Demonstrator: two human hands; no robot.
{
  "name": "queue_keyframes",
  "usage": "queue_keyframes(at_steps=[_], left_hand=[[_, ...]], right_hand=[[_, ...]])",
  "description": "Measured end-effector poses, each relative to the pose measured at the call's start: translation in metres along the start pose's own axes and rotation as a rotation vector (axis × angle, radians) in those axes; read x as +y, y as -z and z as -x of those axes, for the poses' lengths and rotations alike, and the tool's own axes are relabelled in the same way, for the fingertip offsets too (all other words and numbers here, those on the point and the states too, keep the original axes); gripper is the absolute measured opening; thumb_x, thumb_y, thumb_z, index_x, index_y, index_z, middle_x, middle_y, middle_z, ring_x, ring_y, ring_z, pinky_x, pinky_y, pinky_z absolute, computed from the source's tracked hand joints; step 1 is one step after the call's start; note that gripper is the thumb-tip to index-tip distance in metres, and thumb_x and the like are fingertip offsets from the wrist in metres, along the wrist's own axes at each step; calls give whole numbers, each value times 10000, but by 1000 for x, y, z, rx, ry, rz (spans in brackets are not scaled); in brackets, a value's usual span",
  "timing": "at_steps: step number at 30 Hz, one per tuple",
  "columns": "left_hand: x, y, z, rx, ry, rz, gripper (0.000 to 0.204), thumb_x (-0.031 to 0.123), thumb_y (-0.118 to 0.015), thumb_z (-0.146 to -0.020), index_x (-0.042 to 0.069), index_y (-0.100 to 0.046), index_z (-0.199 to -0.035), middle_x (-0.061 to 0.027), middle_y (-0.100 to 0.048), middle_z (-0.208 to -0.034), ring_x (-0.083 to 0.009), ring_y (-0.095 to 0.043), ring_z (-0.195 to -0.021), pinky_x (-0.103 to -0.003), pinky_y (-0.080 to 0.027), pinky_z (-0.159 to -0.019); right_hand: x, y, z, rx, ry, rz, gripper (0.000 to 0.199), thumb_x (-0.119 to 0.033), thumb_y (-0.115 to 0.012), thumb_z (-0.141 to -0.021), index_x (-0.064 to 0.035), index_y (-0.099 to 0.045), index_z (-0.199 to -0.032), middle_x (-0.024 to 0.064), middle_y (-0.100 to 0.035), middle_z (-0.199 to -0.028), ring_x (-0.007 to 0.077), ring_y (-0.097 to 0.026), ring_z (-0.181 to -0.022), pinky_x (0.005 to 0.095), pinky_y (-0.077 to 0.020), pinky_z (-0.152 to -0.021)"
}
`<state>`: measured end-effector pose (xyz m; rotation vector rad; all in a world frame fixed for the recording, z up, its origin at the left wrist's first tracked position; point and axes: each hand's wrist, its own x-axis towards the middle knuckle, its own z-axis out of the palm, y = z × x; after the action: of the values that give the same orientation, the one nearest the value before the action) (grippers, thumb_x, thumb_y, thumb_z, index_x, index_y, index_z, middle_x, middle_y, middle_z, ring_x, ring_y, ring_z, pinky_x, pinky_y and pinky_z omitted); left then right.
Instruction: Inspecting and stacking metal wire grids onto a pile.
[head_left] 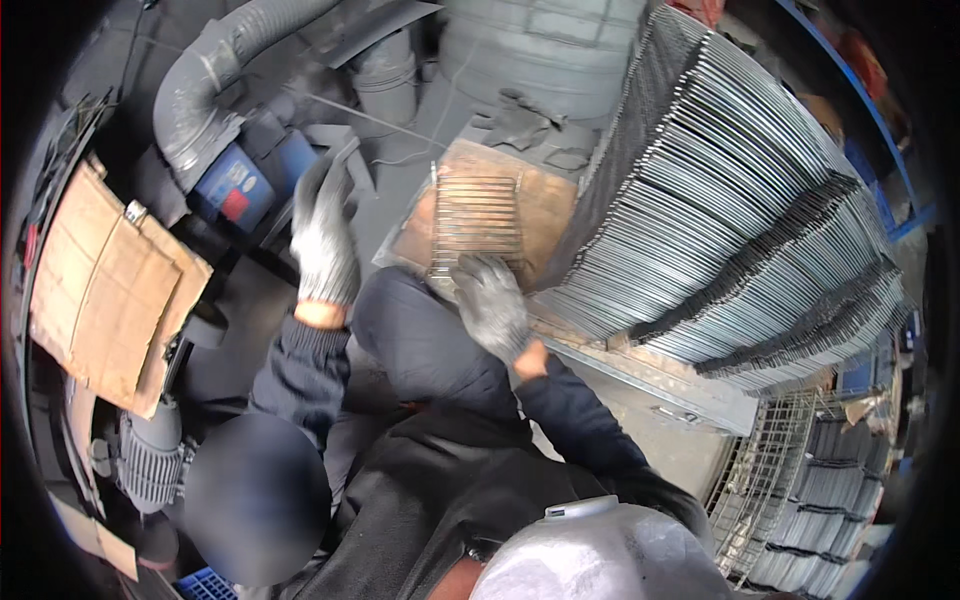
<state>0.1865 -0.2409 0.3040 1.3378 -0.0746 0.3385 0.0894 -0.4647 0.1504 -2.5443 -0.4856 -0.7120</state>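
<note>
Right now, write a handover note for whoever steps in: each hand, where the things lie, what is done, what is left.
Left hand: gloved, raised, fingers spread, holding nothing, near the grey hose.
Right hand: gloved, resting on the near edge of the wire grid, which lies flat on the brown plate.
Big stack of wire grids leans to the right; more fill the wire basket below.
Done: one grid laid on the plate.
Left: cannot tell from this view.

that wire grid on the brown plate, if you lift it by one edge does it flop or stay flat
The wire grid probably stays flat: welded metal rods. Likely light, being mostly gaps. It may slide on the smooth brown plate under the gloved right hand.
</note>
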Motion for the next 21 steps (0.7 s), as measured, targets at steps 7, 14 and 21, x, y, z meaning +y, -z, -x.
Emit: queue_keyframes(at_steps=[7, 14, 21], left_hand=[[-9, 194, 83, 469, 253, 9, 509, 326, -656, -1079, 112, -552, -1528, -97, -690, -1403, -258, -705, -1225, -400, -542, -982], [63, 301, 223, 820, 189, -157, 516, 331, -657, -1085, 57, -561, -1512, -104, -649, -1414, -204, -697, -1184, -357, -575, -924], [128, 377, 395, 1463, 146, -530, 543, 319, -704, -1063, 38, -561, -1504, -107, -676, -1334, -197, -684, -1110, -356, -567, -916]], right_hand=[[21, -107, -43, -283, -225, 242, 785, -530, -713, -939, -107, -514, -1569, 192, -423, -1641, 476, -350, -1515, 733, -245, -1219], [28, -169, -40, -385, 32, 426, 562, -478, -485, -1113, -27, -643, -1410, 125, -681, -1285, 301, -653, -1207, 415, -542, -1013], [24, -201, -55, -343, 112, 758, 636, -524, -429, -1112, -70, -564, -1536, 210, -680, -1327, 393, -653, -1233, 543, -545, -975]])
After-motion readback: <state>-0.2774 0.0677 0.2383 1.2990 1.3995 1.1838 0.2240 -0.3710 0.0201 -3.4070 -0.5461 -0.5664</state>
